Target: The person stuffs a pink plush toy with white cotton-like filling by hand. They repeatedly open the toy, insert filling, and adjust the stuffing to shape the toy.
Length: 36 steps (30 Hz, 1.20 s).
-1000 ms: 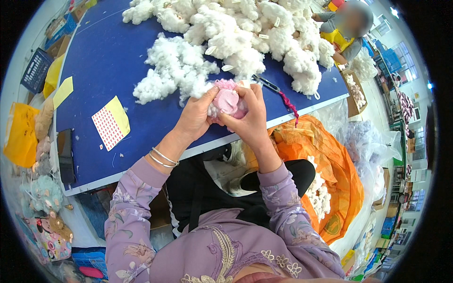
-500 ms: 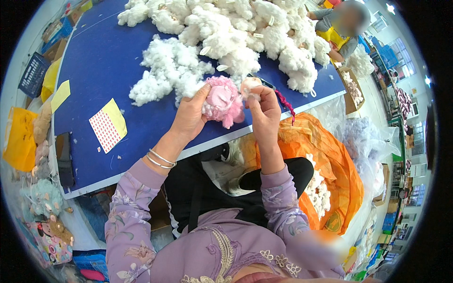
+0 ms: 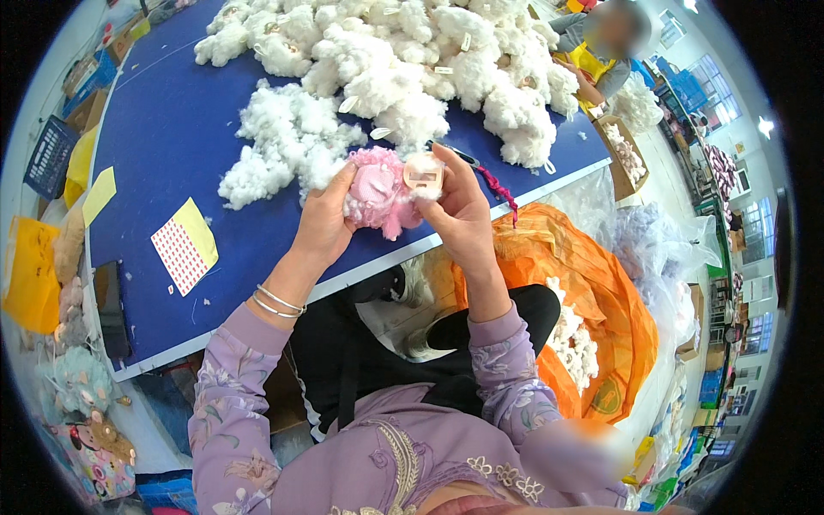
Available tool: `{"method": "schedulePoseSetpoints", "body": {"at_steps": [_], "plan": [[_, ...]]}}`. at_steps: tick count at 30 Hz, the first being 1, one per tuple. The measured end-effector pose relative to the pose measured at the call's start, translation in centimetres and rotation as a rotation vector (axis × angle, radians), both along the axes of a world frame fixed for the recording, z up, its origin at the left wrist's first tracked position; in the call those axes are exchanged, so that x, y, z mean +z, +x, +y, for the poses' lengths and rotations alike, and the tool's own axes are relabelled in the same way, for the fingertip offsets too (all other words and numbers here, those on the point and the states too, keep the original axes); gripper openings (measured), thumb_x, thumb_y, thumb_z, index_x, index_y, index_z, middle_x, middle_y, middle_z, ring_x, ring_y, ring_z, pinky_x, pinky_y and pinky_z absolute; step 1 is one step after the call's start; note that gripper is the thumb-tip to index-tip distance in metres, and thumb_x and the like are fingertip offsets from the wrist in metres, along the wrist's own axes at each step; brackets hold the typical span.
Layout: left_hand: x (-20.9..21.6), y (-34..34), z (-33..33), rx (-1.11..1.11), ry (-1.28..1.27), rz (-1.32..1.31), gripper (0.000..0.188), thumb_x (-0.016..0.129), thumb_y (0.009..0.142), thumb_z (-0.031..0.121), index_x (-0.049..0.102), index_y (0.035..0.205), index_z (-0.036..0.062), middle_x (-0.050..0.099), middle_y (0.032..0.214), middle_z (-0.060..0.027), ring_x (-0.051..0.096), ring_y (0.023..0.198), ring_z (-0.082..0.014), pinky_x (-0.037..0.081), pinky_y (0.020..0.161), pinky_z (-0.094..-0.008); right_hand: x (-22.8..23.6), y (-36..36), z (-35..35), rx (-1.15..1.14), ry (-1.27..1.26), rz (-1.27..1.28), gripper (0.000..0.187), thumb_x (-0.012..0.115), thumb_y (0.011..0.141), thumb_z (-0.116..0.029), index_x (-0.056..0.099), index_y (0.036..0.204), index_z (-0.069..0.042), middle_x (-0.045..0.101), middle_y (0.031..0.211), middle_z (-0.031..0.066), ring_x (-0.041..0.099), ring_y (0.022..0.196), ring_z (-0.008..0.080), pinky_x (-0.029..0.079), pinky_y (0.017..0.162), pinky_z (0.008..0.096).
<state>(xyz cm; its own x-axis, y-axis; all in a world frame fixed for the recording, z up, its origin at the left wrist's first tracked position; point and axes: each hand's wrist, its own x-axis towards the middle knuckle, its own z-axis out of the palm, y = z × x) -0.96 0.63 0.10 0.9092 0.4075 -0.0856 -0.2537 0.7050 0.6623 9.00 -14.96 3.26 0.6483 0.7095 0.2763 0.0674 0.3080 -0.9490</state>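
Observation:
Above the table's near edge, my left hand (image 3: 325, 221) is closed around the left side of a small pink fluffy plush piece (image 3: 375, 189). White stuffing shows at its lower left edge. My right hand (image 3: 462, 215) pinches a round cream-coloured plastic disc (image 3: 423, 174) with a small rectangular window, between thumb and fingers. The disc sits right against the plush's right side; whether it is partly inside cannot be seen. Just beyond both hands lies a loose heap of white stuffing (image 3: 287, 137). A dark slim tool with a magenta braided cord (image 3: 496, 184) rests beside my right hand.
Many fluffy white plush pieces (image 3: 386, 64) cover the far side of the blue table (image 3: 163, 146). A sticker sheet (image 3: 184, 247) lies at left. An orange sack (image 3: 622, 343) with small white pieces stands right of my legs. A co-worker (image 3: 592, 64) sits far right.
The round disc has turned so its face with the window shows, and it is now closer against the pink plush. My right fingers have shifted around it. The view has moved slightly.

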Motion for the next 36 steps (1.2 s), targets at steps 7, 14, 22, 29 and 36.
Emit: {"method": "schedulePoseSetpoints", "body": {"at_steps": [7, 14, 22, 29, 36], "plan": [[0.1, -0.1, -0.1, -0.004, 0.040, -0.006, 0.037, 0.048, 0.102, 0.028, 0.056, 0.123, -0.0013, 0.065, 0.113, -0.0109, 0.068, 0.095, -0.0197, 0.060, 0.073, -0.0337, -0.8, 0.5, 0.0, -0.023, -0.031, -0.009, 0.045, 0.062, 0.087, 0.002, 0.044, 0.129, -0.003, 0.059, 0.116, 0.0063, 0.061, 0.100, 0.0123, 0.052, 0.081, 0.0259], [-0.3, 0.2, 0.7, 0.164, 0.007, -0.018, 0.034, 0.052, 0.101, 0.025, 0.056, 0.122, -0.0011, 0.064, 0.113, -0.0108, 0.067, 0.097, -0.0200, 0.060, 0.074, -0.0338, -3.1, 4.3, 0.3, -0.362, -0.662, -0.523, 0.023, 0.057, 0.093, -0.021, 0.062, 0.090, 0.001, 0.064, 0.071, 0.0113, 0.064, 0.067, 0.0199, 0.049, 0.061, 0.0347], [0.0, -0.1, 1.4, 0.185, 0.025, -0.015, 0.036, 0.048, 0.102, 0.028, 0.056, 0.124, 0.0011, 0.064, 0.114, -0.0094, 0.067, 0.098, -0.0206, 0.059, 0.076, -0.0368, -1.1, 7.5, -0.5, -0.023, -0.674, -0.151, 0.030, 0.050, 0.098, -0.022, 0.064, 0.088, 0.002, 0.063, 0.072, 0.0026, 0.051, 0.058, 0.0071, 0.041, 0.052, 0.0237], [0.3, 0.0, 1.3, 0.227, 0.010, -0.027, 0.037, 0.050, 0.101, 0.026, 0.057, 0.121, -0.0040, 0.065, 0.112, -0.0110, 0.068, 0.096, -0.0200, 0.060, 0.074, -0.0354, -2.8, 6.8, 0.4, -0.343, -0.617, -0.750, 0.028, 0.066, 0.083, -0.014, 0.065, 0.108, -0.002, 0.065, 0.088, 0.0150, 0.061, 0.071, 0.0283, 0.050, 0.068, 0.0341], [0.6, -0.1, 1.3, 0.242, 0.024, -0.032, 0.037, 0.049, 0.102, 0.027, 0.058, 0.121, -0.0037, 0.065, 0.112, -0.0113, 0.068, 0.095, -0.0195, 0.060, 0.075, -0.0351, -1.9, 7.0, 0.0, -0.389, -0.478, -0.650, 0.017, 0.060, 0.092, -0.010, 0.064, 0.106, -0.001, 0.058, 0.093, 0.0120, 0.059, 0.074, 0.0209, 0.049, 0.068, 0.0300]]}}
